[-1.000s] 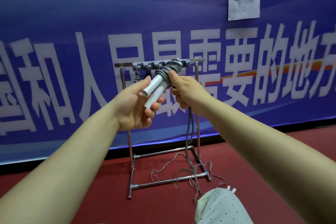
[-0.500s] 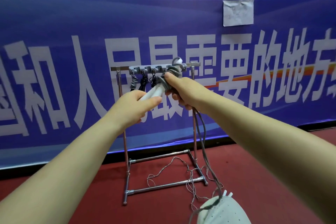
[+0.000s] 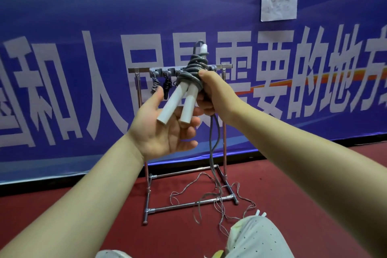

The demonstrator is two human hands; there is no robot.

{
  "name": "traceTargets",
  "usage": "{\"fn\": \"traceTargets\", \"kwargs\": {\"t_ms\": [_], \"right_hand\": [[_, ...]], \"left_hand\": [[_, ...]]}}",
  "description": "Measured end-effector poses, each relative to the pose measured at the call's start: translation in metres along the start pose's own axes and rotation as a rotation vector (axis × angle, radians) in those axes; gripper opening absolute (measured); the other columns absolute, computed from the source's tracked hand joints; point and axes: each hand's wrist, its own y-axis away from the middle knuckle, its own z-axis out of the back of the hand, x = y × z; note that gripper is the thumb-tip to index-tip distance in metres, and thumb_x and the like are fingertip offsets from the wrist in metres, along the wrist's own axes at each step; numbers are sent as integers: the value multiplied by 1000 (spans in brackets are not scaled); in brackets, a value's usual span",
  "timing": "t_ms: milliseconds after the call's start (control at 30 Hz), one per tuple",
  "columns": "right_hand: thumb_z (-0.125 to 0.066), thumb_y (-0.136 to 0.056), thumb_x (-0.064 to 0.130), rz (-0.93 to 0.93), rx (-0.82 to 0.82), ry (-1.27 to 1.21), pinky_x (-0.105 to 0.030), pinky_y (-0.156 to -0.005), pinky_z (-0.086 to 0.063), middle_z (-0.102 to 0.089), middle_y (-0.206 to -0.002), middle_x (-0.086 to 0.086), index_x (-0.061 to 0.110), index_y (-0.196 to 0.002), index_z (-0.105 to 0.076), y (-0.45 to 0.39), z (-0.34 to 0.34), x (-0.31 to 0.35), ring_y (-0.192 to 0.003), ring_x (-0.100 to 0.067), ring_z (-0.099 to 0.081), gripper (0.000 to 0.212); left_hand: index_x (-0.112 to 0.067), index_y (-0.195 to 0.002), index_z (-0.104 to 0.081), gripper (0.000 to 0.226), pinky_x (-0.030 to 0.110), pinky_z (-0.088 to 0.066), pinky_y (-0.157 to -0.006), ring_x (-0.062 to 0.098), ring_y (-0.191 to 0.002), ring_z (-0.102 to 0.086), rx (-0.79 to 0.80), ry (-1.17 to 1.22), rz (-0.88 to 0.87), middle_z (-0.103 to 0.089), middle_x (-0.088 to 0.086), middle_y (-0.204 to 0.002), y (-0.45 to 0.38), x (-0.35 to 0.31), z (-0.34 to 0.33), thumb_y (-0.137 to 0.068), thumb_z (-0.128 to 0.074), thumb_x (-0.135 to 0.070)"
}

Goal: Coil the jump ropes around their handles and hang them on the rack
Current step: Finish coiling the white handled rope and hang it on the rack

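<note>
Before the blue banner (image 3: 62, 16), two coiled ropes (image 3: 161, 85) already hang at the rack's (image 3: 144, 132) ten o'clock, while our right hand (image 3: 211, 92) clamps the half-wound grey rope (image 3: 193, 70), our left hand (image 3: 167, 128) loosely cradling its white handles (image 3: 178, 100), tail still dangling toward six o'clock.

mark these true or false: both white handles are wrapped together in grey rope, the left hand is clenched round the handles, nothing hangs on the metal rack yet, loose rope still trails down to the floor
1. Both white plastic handles are bound together by coils of grey rope. True.
2. The left hand is clenched round the handles. False: its palm is open under the handle ends; the right hand has the grip on the coils.
3. Nothing hangs on the silver metal rack yet. False: two small dark bundles hang from its top bar.
4. Loose rope trails down to the red floor. True.
</note>
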Motion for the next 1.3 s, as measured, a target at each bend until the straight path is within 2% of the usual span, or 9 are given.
{"fn": "traceTargets", "kwargs": {"t_ms": [100, 200, 300, 367, 567, 800, 900, 1000, 1300], "right_hand": [[-28, -101, 36, 13, 36, 80, -18, -45, -23, -35, -53, 7, 17, -67, -44, 2, 5, -5, -43, -5, -26, 42], [-28, -100, 48, -62, 131, 200, -20, -43, -22, -40, -57, 5, 16, -71, -49, 3, 13, -14, -44, -8, -25, 48], [-29, -99, 53, -145, 138, 266, -20, -41, -22, -40, -58, 3, 23, -60, -58, 7, 16, -24, -43, -9, -26, 57], [-29, -97, 56, -180, 114, 333, -21, -42, -22, -38, -55, 4, 20, -64, -62, 9, 17, -32, -43, -10, -26, 59], [-31, -95, 59, -244, 52, 464, -24, -46, -23, -34, -49, 4, 13, -61, -46, 18, 12, -52, -43, -12, -25, 59], [-31, -98, 52, -262, 33, 171, -25, -49, -28, -40, -60, 0, 14, -78, -58, 36, -3, -59, -50, -11, -31, 50], [-33, -94, 61, -312, -5, 215, -27, -50, -30, -43, -60, 0, 16, -73, -56, 46, -4, -61, -49, -12, -34, 55], [-36, -89, 66, -334, -56, 262, -25, -49, -35, -52, -60, 1, 13, -85, -63, 57, -7, -65, -46, -11, -43, 61], [-42, -91, 58, -326, -192, 38, -19, -40, -29, -54, -58, 2, 12, -87, -68, 92, -13, -71, -45, -10, -40, 53]], "left_hand": [[-4, -78, -70, 89, 18, -35, -42, 9, -42, -35, 28, 93, 68, -48, 0, -61, 0, 4, 2, -86, -16, -74], [-7, -72, -65, 80, 17, -24, -41, 7, -40, -30, -29, 95, 116, -46, -3, -55, 1, 6, 8, -87, -18, -70], [-8, -75, -60, 74, 17, -21, -43, 7, -39, -29, -90, 59, 154, -48, -3, -56, 1, 11, 12, -90, -17, -67], [-8, -76, -61, 73, 16, -22, -43, 7, -39, -29, -144, 20, 163, -48, -2, -57, 0, 18, 15, -91, -18, -65], [-6, -83, -60, 67, 17, -29, -43, 8, -41, -31, -250, -67, 191, -53, 2, -62, 0, 35, 23, -93, -22, -61], [-13, -81, -63, 55, 26, -32, -53, 9, -47, -38, -663, -551, -96, -54, -3, -61, -9, 69, 11, -96, -29, -55], [-14, -85, -65, 53, 32, -34, -67, 13, -60, -43, -673, -658, -135, -55, -2, -69, -7, 83, 13, -95, -33, -54], [-11, -87, -63, 48, 36, -37, -70, 16, -68, -45, -708, -720, -173, -53, -1, -75, 2, 89, 8, -93, -41, -53], [-23, -84, -59, 20, 25, -37, -56, 8, -62, -48, -743, -939, -308, -54, -6, -70, 31, 82, -13, -84, -58, -43]]}}
